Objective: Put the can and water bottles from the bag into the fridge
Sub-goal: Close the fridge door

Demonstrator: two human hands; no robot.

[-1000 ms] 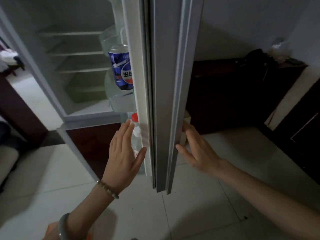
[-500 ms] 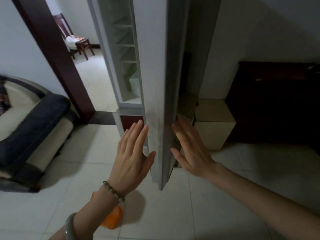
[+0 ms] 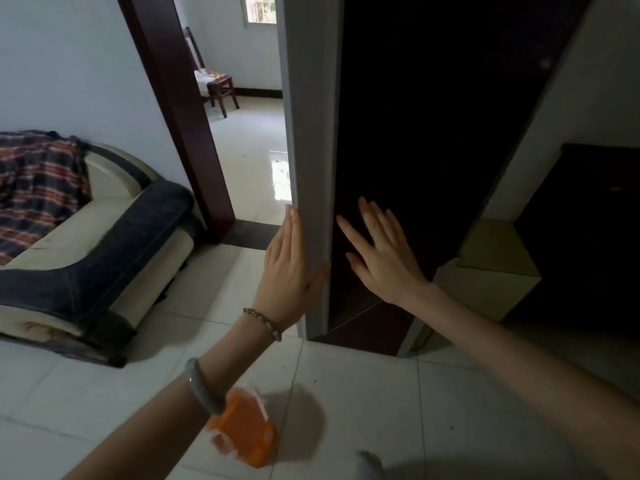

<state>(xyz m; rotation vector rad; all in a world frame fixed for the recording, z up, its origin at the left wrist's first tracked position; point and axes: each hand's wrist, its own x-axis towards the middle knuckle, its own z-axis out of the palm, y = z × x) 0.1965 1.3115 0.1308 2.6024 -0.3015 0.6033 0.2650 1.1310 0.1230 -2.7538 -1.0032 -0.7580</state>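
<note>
The fridge stands upright in front of me with its dark front door (image 3: 433, 140) closed against the grey side wall (image 3: 311, 133). My left hand (image 3: 294, 268) lies flat on the grey side edge, fingers straight. Flat on the dark door front rests my right hand (image 3: 381, 258), fingers spread. Neither hand holds anything. The can and the water bottles are hidden behind the door. An orange bag (image 3: 247, 427) lies on the floor below my left forearm.
A sofa (image 3: 104, 258) with a striped blanket stands at the left. A dark doorframe (image 3: 180, 116) opens onto a room with a wooden chair (image 3: 214, 81). A beige box (image 3: 495, 268) and a dark cabinet (image 3: 588, 237) sit right of the fridge.
The fridge door has swung shut under both hands. The can, bottle and shelves seen earlier are now out of sight. The view has shifted towards the sofa.
</note>
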